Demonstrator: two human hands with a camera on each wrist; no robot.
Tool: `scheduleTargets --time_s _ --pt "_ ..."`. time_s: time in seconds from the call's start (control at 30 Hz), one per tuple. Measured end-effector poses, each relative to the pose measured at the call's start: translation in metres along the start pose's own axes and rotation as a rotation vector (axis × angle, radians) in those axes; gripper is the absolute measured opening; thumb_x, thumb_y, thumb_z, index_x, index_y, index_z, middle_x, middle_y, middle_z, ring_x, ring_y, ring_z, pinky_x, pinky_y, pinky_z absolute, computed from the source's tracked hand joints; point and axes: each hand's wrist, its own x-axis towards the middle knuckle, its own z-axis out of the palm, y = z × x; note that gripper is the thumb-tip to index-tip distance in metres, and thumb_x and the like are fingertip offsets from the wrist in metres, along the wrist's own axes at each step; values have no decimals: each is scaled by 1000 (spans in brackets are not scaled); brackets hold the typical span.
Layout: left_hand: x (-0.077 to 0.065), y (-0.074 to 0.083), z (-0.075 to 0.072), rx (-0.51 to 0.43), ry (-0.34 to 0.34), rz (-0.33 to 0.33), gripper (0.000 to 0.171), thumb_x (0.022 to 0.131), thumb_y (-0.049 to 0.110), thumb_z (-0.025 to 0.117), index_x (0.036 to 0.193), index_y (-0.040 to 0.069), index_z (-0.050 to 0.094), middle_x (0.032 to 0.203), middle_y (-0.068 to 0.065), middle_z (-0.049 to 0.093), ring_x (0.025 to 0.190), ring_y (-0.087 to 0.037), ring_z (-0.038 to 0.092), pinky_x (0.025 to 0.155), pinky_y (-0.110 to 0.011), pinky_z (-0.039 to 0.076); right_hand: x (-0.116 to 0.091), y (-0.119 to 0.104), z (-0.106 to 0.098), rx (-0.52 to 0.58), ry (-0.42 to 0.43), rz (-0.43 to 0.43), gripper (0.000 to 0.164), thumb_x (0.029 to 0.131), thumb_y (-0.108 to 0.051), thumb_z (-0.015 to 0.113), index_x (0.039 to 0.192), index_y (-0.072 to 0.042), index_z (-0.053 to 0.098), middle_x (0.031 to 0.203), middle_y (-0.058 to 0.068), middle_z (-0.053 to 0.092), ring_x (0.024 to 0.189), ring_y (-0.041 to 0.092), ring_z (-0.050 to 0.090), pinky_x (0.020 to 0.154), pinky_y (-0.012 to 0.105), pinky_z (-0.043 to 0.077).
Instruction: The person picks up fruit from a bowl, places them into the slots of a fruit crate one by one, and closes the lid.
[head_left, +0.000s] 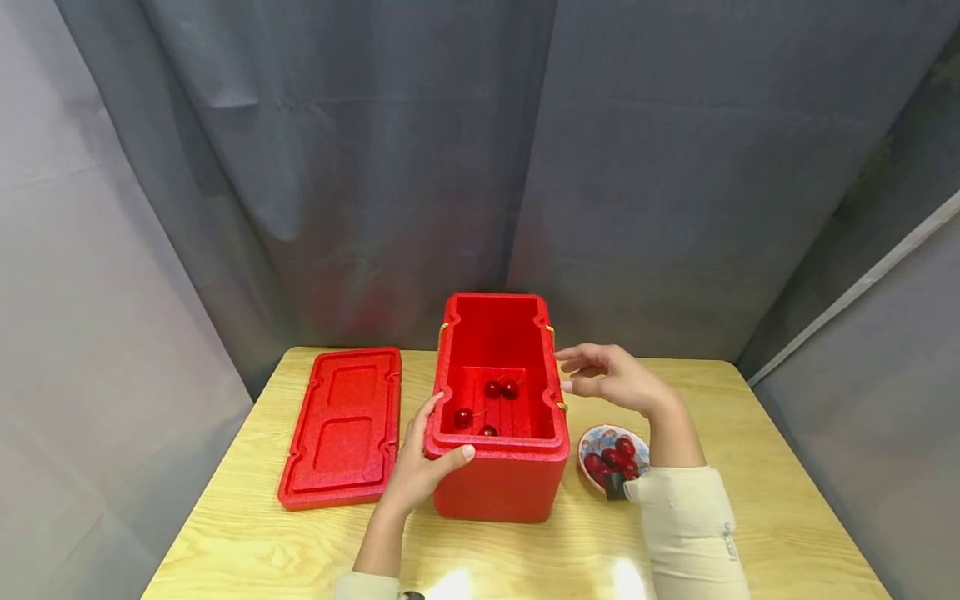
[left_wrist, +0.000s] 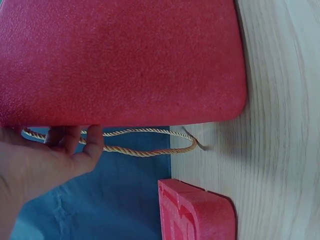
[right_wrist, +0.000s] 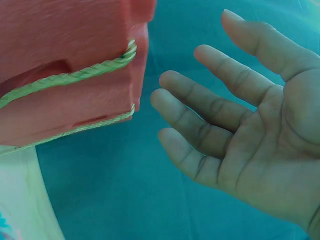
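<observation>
A red foam box (head_left: 498, 487) stands open-topped on the table, with several dark red cherries (head_left: 462, 417) on its floor. My left hand (head_left: 420, 467) grips the near left corner of the box, thumb over the near rim and fingers along the left side. A twisted rope handle (left_wrist: 140, 152) hangs by those fingers in the left wrist view. Beside the right rim is my right hand (head_left: 611, 379), raised and holding nothing. Its fingers (right_wrist: 215, 105) are loosely bent and spread, apart from the box in the right wrist view.
The red lid (head_left: 345, 425) lies flat left of the box. A patterned bowl (head_left: 590, 437) with several cherries (head_left: 615, 457) sits to the right, below my right forearm. Grey curtains (head_left: 375, 167) close off the back and sides of the wooden table (head_left: 247, 533).
</observation>
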Motion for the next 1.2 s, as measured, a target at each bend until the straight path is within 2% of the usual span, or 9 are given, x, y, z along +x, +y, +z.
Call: scheduleTargets --time_s 0.33,0.5,0.67,0.77,0.93,1.2 --pt "-1 -2 2 34 14 -14 83 72 39 78 139 45 30 136 -4 34 120 -26 39 91 -45 42 -41 27 12 73 109 52 46 84 -18 70 125 -4 56 114 15 59 98 30 57 76 33 51" --pt "-1 -1 2 33 8 -16 83 71 39 78 139 43 31 137 -4 33 120 -26 38 89 -44 43 -56 40 21 130 134 70 46 83 -15 70 125 -3 55 115 17 58 98 32 57 74 33 52" --pt "-2 -1 1 12 5 -10 82 73 36 77 141 38 31 137 -7 33 120 -29 39 87 -41 46 -68 57 28 175 171 51 44 83 -8 68 124 1 55 116 19 58 98 32 58 75 31 52" --pt "-2 -1 2 4 6 -6 82 73 35 77 141 36 31 137 -8 33 120 -30 39 87 -41 46 -76 67 32 205 208 83 45 83 -8 69 125 1 54 116 19 59 98 28 59 77 29 50" --pt "-3 -2 2 1 13 -25 83 72 36 78 140 43 30 137 -5 32 120 -28 39 87 -40 46 -90 85 43 286 250 174 48 84 -13 69 126 1 52 118 20 58 101 21 59 80 25 48" --pt "-2 -3 5 -26 23 -14 82 73 35 78 139 43 31 137 -4 32 119 -27 40 87 -38 46 -109 111 55 384 310 276 49 85 -10 67 128 7 49 119 22 56 105 18 57 80 23 48"
